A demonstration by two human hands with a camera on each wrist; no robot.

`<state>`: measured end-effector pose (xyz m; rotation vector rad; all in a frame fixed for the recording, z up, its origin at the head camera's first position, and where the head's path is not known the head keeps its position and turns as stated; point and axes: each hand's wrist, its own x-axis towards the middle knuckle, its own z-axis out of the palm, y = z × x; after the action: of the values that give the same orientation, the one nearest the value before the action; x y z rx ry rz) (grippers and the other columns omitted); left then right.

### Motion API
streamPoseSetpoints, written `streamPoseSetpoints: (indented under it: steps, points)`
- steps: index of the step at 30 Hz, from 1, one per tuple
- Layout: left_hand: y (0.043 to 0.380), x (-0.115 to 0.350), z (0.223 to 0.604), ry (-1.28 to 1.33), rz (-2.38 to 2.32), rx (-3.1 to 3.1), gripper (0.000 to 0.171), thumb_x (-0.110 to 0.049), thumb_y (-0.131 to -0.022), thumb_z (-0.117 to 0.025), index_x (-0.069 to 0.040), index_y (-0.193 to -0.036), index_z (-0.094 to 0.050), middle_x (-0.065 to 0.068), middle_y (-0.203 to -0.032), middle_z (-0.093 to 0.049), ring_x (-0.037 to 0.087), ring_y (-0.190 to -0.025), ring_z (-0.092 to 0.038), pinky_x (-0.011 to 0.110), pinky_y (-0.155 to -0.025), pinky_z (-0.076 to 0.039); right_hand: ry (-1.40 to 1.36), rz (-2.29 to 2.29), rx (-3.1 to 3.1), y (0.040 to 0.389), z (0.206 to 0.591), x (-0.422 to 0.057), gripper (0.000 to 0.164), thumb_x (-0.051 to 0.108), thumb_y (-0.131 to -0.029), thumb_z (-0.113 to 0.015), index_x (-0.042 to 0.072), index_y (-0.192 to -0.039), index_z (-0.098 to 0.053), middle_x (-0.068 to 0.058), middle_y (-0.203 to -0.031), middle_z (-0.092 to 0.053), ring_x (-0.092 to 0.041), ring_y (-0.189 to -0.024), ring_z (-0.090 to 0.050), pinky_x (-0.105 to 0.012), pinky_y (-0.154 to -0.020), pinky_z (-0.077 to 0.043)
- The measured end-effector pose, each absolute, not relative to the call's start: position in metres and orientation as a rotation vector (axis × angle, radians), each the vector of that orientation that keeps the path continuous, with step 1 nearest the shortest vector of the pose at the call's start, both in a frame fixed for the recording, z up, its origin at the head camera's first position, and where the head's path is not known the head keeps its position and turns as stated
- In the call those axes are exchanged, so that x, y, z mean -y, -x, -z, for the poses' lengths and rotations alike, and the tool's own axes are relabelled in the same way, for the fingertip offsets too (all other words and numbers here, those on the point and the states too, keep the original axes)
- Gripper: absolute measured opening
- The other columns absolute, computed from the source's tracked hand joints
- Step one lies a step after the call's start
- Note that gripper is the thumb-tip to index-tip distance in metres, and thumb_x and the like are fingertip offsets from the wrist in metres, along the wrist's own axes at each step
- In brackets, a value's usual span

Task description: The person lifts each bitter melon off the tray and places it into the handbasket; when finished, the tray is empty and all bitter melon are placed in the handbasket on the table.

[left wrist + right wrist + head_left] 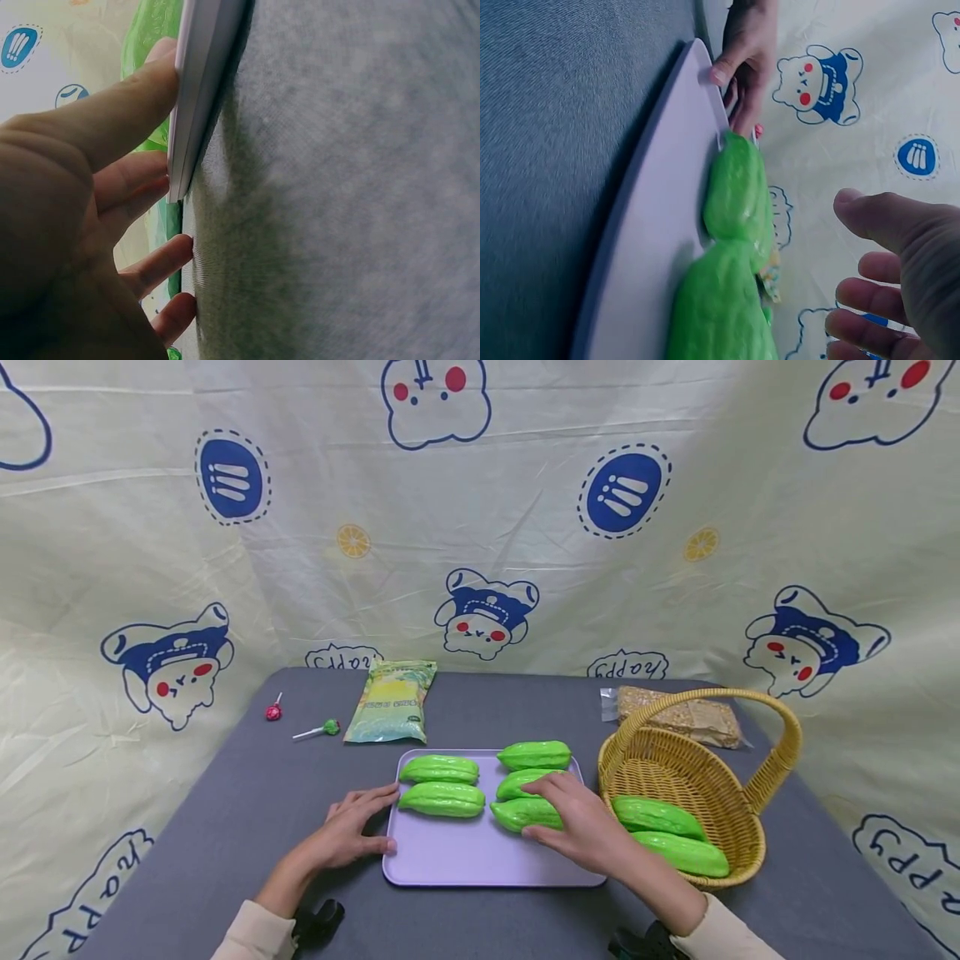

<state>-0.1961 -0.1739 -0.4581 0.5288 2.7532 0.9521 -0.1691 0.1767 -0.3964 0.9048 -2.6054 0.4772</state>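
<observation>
In the head view, the front right ridged green gourd [517,815] lies just left of the right hand [581,822], the nearer one, its long axis running left to right between thumb and fingers. In the left wrist view, the left hand's [82,180] spread fingers touch the lilac tray's [196,97] edge. In the right wrist view, the right fingers are apart and empty, the gourd below them.

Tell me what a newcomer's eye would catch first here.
Probably the five bright green ridged vegetables on the central lilac tray. Next, the wicker basket to its right, holding two more. Then the left hand at the tray's left edge and the right hand over its right side.
</observation>
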Motion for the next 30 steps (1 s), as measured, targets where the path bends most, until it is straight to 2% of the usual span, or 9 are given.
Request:
streamPoseSetpoints:
  steps: [6, 15, 30]
  points:
    - [0.196, 0.174, 0.458, -0.536, -0.958, -2.746, 0.077, -0.041, -0.077, -0.074, -0.014, -0.142, -0.043, 0.002, -0.152, -0.036, 0.030, -0.132, -0.032, 0.054, -0.096, -0.022, -0.926, -0.477, 2.622, 0.175, 0.405, -0.155, 0.050, 0.033, -0.073, -0.079, 0.012, -0.115, -0.062, 0.000, -0.108, -0.063, -0.018, -0.104, -0.057, -0.038, -0.089, -0.046]
    - [0.196, 0.175, 0.459, -0.547, -0.957, -2.754, 0.077, -0.042, -0.076, -0.074, -0.015, -0.142, -0.044, 0.002, -0.152, -0.036, 0.031, -0.131, -0.033, 0.055, -0.095, -0.022, -0.911, -0.471, 2.651, 0.187, 0.420, -0.128, 0.055, 0.036, -0.073, -0.078, 0.010, -0.118, -0.061, -0.003, -0.111, -0.062, -0.020, -0.104, -0.055, -0.039, -0.091, -0.044]
    - [0.195, 0.175, 0.458, -0.549, -0.971, -2.749, 0.076, -0.040, -0.077, -0.074, -0.015, -0.142, -0.044, 0.001, -0.152, -0.036, 0.031, -0.132, -0.032, 0.057, -0.096, -0.021, -0.897, -0.423, 2.625, 0.206, 0.436, -0.102, 0.053, 0.035, -0.073, -0.079, 0.008, -0.115, -0.062, -0.004, -0.106, -0.061, -0.020, -0.097, -0.054, -0.036, -0.087, -0.044]
